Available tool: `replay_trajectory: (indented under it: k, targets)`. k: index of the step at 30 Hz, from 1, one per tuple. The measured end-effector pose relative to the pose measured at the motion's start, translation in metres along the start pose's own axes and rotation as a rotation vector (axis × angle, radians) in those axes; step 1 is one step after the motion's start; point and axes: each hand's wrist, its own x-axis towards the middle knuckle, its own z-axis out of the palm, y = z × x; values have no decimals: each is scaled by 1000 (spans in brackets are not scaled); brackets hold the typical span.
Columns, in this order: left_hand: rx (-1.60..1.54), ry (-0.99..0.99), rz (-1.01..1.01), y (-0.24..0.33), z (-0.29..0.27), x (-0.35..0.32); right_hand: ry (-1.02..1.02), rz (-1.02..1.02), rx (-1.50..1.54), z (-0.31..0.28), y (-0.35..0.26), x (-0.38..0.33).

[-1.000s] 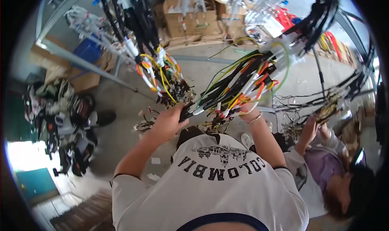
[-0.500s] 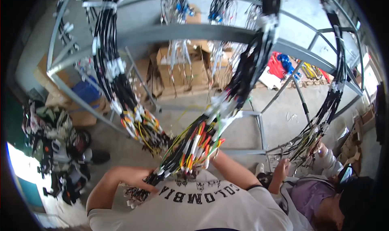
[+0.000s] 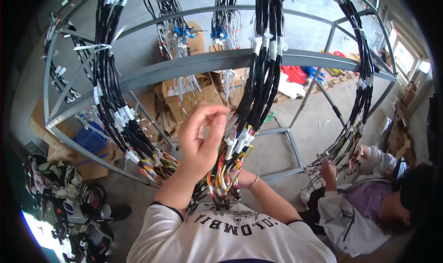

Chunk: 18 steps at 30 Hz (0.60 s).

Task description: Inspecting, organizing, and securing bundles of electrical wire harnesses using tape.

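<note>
A thick wire harness (image 3: 260, 85), wrapped in black tape with white connectors, hangs over a grey metal frame in front of me. Its lower end fans out into yellow, red and white wires (image 3: 220, 170). My left hand (image 3: 200, 136) is raised beside the bundle's left edge, thumb and forefinger pinched together. Whatever is between those fingertips is too small to make out. Lower down, my right hand (image 3: 243, 177) is closed around the loose wires from the right, its fingers partly hidden by them.
The grey metal frame (image 3: 184, 65) crosses in front. Another wire harness (image 3: 108, 78) hangs to the left, and one more (image 3: 362, 73) at right, where a co-worker's hands (image 3: 328, 169) handle its ends. Cardboard boxes (image 3: 205, 94) stand behind the frame; a motorcycle (image 3: 74, 203) is at left.
My left hand has risen from the bundle's lower end to its middle. The harness hangs more upright, and its lower end has swung from the left to in front of me. The view has shifted.
</note>
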Motion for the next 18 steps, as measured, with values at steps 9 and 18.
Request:
replay_trajectory:
  k: [9, 18]
  targets:
    - [168, 24, -37, -2, 25, 17, 330, -109, -311, 23, -51, -34]
    - [-193, -20, -261, 16, 28, 16, 1394, -850, -1009, 15, -42, -64]
